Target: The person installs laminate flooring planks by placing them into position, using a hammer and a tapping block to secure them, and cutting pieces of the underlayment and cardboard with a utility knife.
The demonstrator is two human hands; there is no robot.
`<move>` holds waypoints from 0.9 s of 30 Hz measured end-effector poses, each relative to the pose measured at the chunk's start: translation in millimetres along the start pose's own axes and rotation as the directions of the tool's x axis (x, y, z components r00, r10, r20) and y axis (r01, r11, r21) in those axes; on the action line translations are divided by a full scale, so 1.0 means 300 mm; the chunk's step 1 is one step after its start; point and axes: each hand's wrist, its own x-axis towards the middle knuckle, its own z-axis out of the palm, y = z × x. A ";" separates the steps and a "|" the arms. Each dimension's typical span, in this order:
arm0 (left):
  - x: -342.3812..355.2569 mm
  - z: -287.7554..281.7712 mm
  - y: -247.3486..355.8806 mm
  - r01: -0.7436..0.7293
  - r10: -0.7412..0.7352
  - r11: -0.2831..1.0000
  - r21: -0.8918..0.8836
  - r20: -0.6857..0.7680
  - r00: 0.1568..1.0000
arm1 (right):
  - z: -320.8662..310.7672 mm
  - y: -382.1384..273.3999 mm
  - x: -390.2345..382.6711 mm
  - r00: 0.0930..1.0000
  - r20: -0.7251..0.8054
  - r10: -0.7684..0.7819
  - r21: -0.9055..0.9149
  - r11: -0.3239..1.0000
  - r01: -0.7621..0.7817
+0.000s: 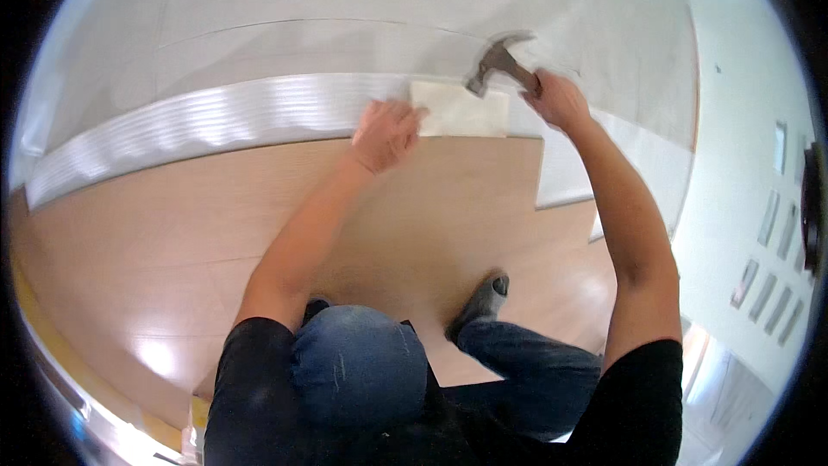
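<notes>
My right hand (559,99) is wrapped round the handle of a claw hammer (500,65). The hammer's dark metal head is raised over the right part of a pale, flat rectangular block (466,112), apart from it. This block lies along the far edge of the light wood-look floor planks (431,181), partly on a white foam underlay (241,112). At the block's left end, my left hand (385,134) grips it with closed fingers, slightly smeared by motion.
Bare grey subfloor (302,0) stretches beyond the underlay strip. To the right, the plank edge steps down beside more underlay (565,173). A white panel with slots (742,207) stands at far right. My knee (358,367) and socked foot (483,306) are on the near side.
</notes>
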 end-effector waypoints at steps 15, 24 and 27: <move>-1.719 -0.656 0.560 0.995 -0.926 0.077 -0.066 -0.375 0.047 | 0.497 0.072 0.020 0.784 -0.182 -0.593 0.062 0.789 0.611; -1.493 -0.676 1.282 0.926 -0.831 0.147 -0.348 -0.551 -0.076 | 0.386 0.177 -0.160 0.845 -0.262 -0.467 0.160 0.842 0.515; -1.494 -0.733 1.374 0.880 -0.812 0.222 -0.419 -0.580 -0.071 | 0.644 0.319 -0.244 0.876 -0.199 -0.438 0.294 0.826 0.480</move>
